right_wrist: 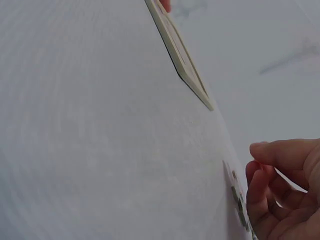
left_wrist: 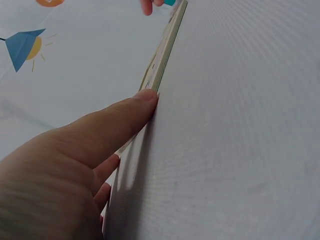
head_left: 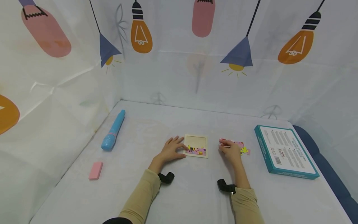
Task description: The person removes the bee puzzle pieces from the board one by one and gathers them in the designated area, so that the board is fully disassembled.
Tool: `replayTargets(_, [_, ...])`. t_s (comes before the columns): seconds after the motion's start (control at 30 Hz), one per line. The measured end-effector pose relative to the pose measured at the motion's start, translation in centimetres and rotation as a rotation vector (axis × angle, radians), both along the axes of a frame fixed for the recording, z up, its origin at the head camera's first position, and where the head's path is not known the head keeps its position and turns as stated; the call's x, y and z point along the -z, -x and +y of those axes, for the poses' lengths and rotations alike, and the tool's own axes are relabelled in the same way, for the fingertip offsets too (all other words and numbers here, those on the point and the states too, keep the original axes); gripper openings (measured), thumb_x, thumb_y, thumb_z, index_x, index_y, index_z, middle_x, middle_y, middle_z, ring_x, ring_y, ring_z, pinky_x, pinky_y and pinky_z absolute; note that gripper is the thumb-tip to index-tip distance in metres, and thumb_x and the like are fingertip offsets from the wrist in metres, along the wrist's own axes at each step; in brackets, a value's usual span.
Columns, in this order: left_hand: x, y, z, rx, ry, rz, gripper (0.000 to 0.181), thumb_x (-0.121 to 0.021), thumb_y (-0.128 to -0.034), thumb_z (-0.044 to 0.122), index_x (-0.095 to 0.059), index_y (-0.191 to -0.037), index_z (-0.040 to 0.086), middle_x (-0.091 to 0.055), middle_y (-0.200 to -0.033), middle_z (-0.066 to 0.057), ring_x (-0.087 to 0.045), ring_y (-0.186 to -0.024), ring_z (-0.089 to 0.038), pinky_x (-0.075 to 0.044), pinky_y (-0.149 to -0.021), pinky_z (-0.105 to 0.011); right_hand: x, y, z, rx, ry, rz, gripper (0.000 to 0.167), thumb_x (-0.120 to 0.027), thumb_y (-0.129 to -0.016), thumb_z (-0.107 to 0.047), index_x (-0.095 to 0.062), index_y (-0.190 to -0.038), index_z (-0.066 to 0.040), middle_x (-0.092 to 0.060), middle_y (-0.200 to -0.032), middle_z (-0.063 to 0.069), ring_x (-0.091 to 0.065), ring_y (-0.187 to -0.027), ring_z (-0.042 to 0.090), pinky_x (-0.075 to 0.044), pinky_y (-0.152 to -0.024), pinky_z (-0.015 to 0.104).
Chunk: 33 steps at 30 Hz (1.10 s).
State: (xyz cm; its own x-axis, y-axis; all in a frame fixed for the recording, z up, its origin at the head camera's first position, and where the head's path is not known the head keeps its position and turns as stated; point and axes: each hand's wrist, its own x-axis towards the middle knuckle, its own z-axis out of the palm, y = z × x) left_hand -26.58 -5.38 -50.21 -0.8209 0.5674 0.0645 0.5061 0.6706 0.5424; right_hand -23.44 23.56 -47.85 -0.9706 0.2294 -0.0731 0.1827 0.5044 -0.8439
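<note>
A cream puzzle tray (head_left: 196, 136) lies flat, with colourful pieces (head_left: 199, 151) along its near part. My left hand (head_left: 172, 150) is spread at the tray's left side; in the left wrist view its straight thumb (left_wrist: 122, 117) touches the edge of the tray (left_wrist: 170, 50). To the right of the tray, my right hand (head_left: 231, 151) is over loose pink and yellow pieces (head_left: 244, 150), partly hiding them. In the right wrist view its thumb (right_wrist: 282, 152) and curled forefinger pinch something small and reddish, mostly hidden; loose pieces (right_wrist: 239, 202) lie beside the fingers.
At the left are a blue capped object (head_left: 114, 130) and a pink block (head_left: 96, 170). A teal and white box (head_left: 286, 151) lies at the right, near the table edge, with a dark blue seat (head_left: 327, 165) beyond it. A patterned white sheet (head_left: 179, 77) rises behind the table.
</note>
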Motion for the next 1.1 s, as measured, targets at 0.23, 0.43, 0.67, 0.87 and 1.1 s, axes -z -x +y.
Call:
replayTargets(0.23, [0.0, -0.1, 0.0, 0.003, 0.012, 0.011, 0.03, -0.068, -0.0805, 0.038, -0.064, -0.108, 0.026, -0.032, -0.148, -0.008, -0.018, -0.139, -0.03, -0.007, -0.112, -0.049, 0.3, 0.3, -1.9, -0.093, 0.005, 0.0, 0.028, -0.064, -0.085, -0.008, -0.064, -0.111, -0.001, -0.061, -0.097, 0.014, -0.056, -0.077, 0.016, -0.046, -0.057, 0.022])
replayTargets(0.43, [-0.2, -0.2, 0.0, 0.012, 0.024, 0.02, 0.035, -0.067, -0.0811, 0.039, -0.063, -0.113, 0.026, -0.032, -0.148, -0.009, -0.019, -0.139, -0.031, -0.008, -0.112, -0.049, 0.4, 0.2, -3.5, -0.159, -0.018, 0.004, 0.028, -0.066, -0.084, -0.009, -0.065, -0.111, -0.003, -0.062, -0.095, 0.012, -0.055, -0.08, 0.019, -0.045, -0.06, 0.023])
replayTargets(0.67, [-0.2, -0.1, 0.1, 0.024, 0.081, 0.025, 0.04, -0.064, -0.0834, 0.041, -0.063, -0.121, 0.028, -0.031, -0.149, -0.008, -0.017, -0.14, -0.031, -0.008, -0.112, -0.048, 0.3, 0.0, -4.5, -0.26, -0.117, 0.031, 0.032, -0.072, -0.077, -0.011, -0.067, -0.109, -0.006, -0.059, -0.096, 0.009, -0.05, -0.081, 0.02, -0.038, -0.066, 0.028])
replayTargets(0.87, [-0.2, -0.1, 0.1, 0.023, 0.083, 0.022, 0.038, -0.064, -0.0837, 0.041, -0.064, -0.12, 0.029, -0.031, -0.149, -0.008, -0.017, -0.14, -0.03, -0.007, -0.112, -0.048, 0.8, 0.0, -4.8, -0.314, -0.219, 0.002, 0.038, -0.076, -0.075, -0.017, -0.067, -0.111, -0.01, -0.049, -0.103, 0.01, -0.043, -0.084, 0.021, -0.033, -0.066, 0.03])
replayTargets(1.1, [-0.3, -0.1, 0.0, 0.026, 0.065, 0.019, 0.037, -0.064, -0.0836, 0.041, -0.065, -0.119, 0.028, -0.032, -0.149, -0.007, -0.017, -0.14, -0.03, -0.007, -0.112, -0.049, 0.8, 0.0, -4.9, -0.322, -0.233, 0.002, 0.037, -0.077, -0.074, -0.016, -0.065, -0.108, -0.007, -0.045, -0.105, 0.012, -0.043, -0.082, 0.022, -0.034, -0.066, 0.03])
